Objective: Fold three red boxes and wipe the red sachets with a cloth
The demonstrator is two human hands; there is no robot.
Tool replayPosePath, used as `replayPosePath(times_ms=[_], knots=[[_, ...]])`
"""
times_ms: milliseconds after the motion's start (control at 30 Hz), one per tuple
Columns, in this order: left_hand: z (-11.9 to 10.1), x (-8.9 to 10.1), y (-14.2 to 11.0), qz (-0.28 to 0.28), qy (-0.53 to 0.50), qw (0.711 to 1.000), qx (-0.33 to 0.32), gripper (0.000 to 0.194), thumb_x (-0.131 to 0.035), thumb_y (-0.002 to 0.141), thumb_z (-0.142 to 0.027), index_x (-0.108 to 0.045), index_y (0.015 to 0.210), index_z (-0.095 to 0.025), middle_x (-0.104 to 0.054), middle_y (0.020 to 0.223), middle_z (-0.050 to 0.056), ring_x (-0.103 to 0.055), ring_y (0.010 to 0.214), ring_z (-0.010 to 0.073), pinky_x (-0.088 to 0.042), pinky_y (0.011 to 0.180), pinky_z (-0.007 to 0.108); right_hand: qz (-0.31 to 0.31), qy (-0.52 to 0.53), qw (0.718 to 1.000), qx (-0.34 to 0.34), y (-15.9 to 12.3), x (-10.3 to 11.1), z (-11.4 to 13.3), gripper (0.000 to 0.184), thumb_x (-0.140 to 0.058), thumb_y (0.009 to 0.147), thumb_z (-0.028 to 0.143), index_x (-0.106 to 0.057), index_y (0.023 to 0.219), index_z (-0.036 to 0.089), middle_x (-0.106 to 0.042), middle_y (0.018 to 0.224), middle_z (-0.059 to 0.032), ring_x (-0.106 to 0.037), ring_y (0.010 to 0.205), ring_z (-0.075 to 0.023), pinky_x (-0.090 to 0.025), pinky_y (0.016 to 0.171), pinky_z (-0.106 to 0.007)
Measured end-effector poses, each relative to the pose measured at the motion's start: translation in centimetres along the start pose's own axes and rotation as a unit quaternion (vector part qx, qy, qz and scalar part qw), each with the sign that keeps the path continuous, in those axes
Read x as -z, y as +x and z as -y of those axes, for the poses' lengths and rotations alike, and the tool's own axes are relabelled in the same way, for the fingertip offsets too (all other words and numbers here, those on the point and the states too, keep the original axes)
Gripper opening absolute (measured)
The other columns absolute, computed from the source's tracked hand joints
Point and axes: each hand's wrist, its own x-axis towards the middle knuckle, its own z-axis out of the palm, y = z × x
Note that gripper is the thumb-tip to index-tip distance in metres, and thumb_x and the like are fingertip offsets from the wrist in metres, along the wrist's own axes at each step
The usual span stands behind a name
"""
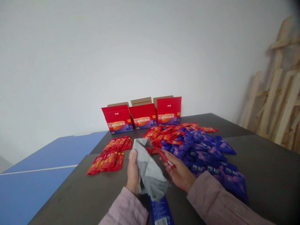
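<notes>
My left hand [134, 173] is closed on a grey cloth [150, 170], which hangs in folds over the near middle of the table. In my right hand [177, 172] a red sachet [166, 157] is pinched, seen edge-on, just right of the cloth. Below the cloth lies a blue sachet [161, 209] with a barcode, its upper end covered by the cloth. Beyond my right hand spreads a pile of purple-blue sachets [206, 150], with loose red sachets [166, 132] behind it. Two groups of red sachets, a nearer one [106, 161] and a farther one [118, 143], lie left of the cloth.
Three red boxes with raised flaps, a left one [119, 122], a middle one [143, 118] and a right one [169, 112], stand along the back of the dark table [70, 193]. A blue table [47, 168] adjoins at left. Wooden frames [281, 100] lean at right.
</notes>
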Motion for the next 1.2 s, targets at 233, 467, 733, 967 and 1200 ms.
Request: replayPosePath(times_ms=[233,467,733,967,1200], knots=[[0.4,-2.8,-4.2,0.116,0.148,0.97,-0.153,0.043,-0.047,0.096,-0.04,-0.054,0.136,-0.025,-0.056,0.144,0.008,-0.049,0.135,0.0254,-0.035,0.116,0.043,0.036,-0.067,0.997,-0.035,-0.8,-1.6,-2.7,0.051,-0.056,0.087,0.064,-0.069,0.114,0.022,-0.075,0.091,-0.0079,-0.07,0.087,-0.0259,-0.056,0.072,-0.037],[0.8,-3.4,-4.2,0.088,0.277,0.919,-0.267,0.034,-0.041,0.099,-0.031,-0.06,0.127,-0.025,-0.06,0.133,0.009,-0.046,0.134,0.0259,-0.028,0.119,0.048,0.066,-0.062,0.994,-0.053,-1.6,-1.8,-2.4,0.058,-0.05,0.087,0.071,-0.069,0.114,0.023,-0.074,0.088,-0.0076,-0.069,0.092,-0.0269,-0.056,0.079,-0.04],[0.8,-1.9,-2.9,0.015,0.179,0.966,-0.186,0.036,-0.046,0.097,-0.038,-0.053,0.128,-0.021,-0.06,0.132,0.01,-0.054,0.126,0.0247,-0.039,0.11,0.04,0.102,-0.003,0.99,-0.098,-1.6,-2.8,-3.2,0.046,-0.07,0.081,0.055,-0.07,0.114,0.022,-0.077,0.088,-0.0067,-0.072,0.09,-0.0262,-0.056,0.079,-0.038],[0.2,-2.5,-2.7,0.036,0.185,0.968,-0.164,0.031,-0.06,0.09,-0.035,-0.058,0.118,-0.022,-0.066,0.117,0.007,-0.062,0.109,0.0227,-0.046,0.098,0.037,0.111,0.001,0.988,-0.105,-1.8,-2.4,-2.4,0.046,-0.076,0.078,0.049,-0.072,0.113,0.019,-0.078,0.091,-0.0083,-0.073,0.092,-0.0282,-0.055,0.087,-0.042],[-0.2,-1.0,-2.1,-0.053,0.15,0.972,-0.173,0.033,-0.05,0.097,-0.043,-0.058,0.119,-0.021,-0.065,0.119,0.007,-0.06,0.113,0.0234,-0.046,0.1,0.037,0.132,0.072,0.985,-0.086,-0.7,-2.0,-1.5,0.045,-0.067,0.085,0.054,-0.072,0.114,0.019,-0.079,0.096,-0.0094,-0.072,0.102,-0.0293,-0.054,0.092,-0.044]])
